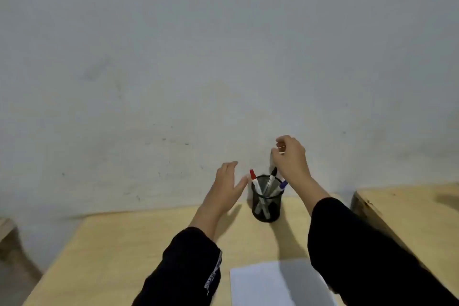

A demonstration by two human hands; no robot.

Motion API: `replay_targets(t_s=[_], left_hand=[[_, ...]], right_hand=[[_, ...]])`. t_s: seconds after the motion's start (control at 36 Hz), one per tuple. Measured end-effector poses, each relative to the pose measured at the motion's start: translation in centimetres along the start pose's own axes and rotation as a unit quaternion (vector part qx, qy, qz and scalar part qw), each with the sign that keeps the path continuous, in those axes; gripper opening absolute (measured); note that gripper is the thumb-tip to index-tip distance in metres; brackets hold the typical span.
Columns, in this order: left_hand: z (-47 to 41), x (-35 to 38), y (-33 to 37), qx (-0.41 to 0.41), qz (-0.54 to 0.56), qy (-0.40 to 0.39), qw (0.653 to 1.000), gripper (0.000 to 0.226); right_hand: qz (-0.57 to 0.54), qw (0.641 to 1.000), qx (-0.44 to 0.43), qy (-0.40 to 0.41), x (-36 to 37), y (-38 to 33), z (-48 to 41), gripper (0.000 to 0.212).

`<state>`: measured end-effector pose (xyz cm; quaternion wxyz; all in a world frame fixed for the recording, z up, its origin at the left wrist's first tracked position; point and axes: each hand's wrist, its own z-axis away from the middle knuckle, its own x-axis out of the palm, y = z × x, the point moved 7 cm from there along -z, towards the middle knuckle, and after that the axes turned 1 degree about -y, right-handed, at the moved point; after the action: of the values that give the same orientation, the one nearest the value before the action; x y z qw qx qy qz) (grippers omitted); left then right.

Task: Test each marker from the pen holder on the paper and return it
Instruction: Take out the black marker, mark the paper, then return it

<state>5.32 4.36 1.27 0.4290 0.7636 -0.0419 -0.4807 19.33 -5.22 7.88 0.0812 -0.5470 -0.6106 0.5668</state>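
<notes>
My left hand point(227, 186) is up beside the black mesh pen holder point(266, 204), on its left side. The fingers are spread flat and wide, so this grip is open and has nothing in it. My thumb is very near the red marker point(255, 182), but I cannot tell if it touches. My right hand point(290, 156) is above the pen holder, a bit to the right and toward the wall point(173, 57). Its fingers are curled in loosely with a gap between thumb and fingers, and I see nothing held in this grip. The pen holder stands upright on the yellow wooden counter point(139, 243), close to the wall. Three markers stand in it with their caps up. The red marker leans to the left, so its long body runs from the bottom of the cup up and left. The black marker point(272, 177) leans up and a little right, and its cap is just under my right hand. The purple marker point(280, 187) leans more to the right, low over the rim. A white sheet of paper point(263, 283) lies flat on the counter near me, well apart from the pen holder, partly under my right sleeve point(360, 256). My left sleeve point(186, 266) is black too. Another wooden counter point(409, 208) is off to the right.
</notes>
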Motion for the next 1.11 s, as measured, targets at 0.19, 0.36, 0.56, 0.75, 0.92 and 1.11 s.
replay_targets(t_s=[0.19,0.36,0.56,0.75,0.92,1.11], left_hand=[[0.6,7.7,-4.8,-0.068,0.113,-0.034,0.991,0.08],[-0.2,10.4,-4.5,-0.04,0.284,-0.012,0.958,0.055],[-2.0,12.1,-5.9,-0.04,0.271,0.026,0.961,0.072],[-1.8,12.2,-5.9,-0.033,0.202,0.063,0.977,0.068],[-1.8,12.7,-6.3,-0.047,0.138,0.118,0.982,0.072],[-1.9,13.0,-6.6,-0.056,0.109,0.135,0.983,0.076]], right_hand=[[-0.016,1.0,0.01,0.02,3.6,3.7,2.1,0.029],[0.014,0.999,-0.001,0.035,4.6,5.1,2.6,0.03],[0.072,0.997,-0.031,0.015,4.9,5.1,2.1,0.031],[0.182,0.983,-0.028,0.011,5.4,5.6,1.7,0.017],[0.268,0.963,-0.02,-0.002,6.3,5.2,1.1,0.011],[0.248,0.969,0.007,0.012,6.6,5.3,0.5,0.012]])
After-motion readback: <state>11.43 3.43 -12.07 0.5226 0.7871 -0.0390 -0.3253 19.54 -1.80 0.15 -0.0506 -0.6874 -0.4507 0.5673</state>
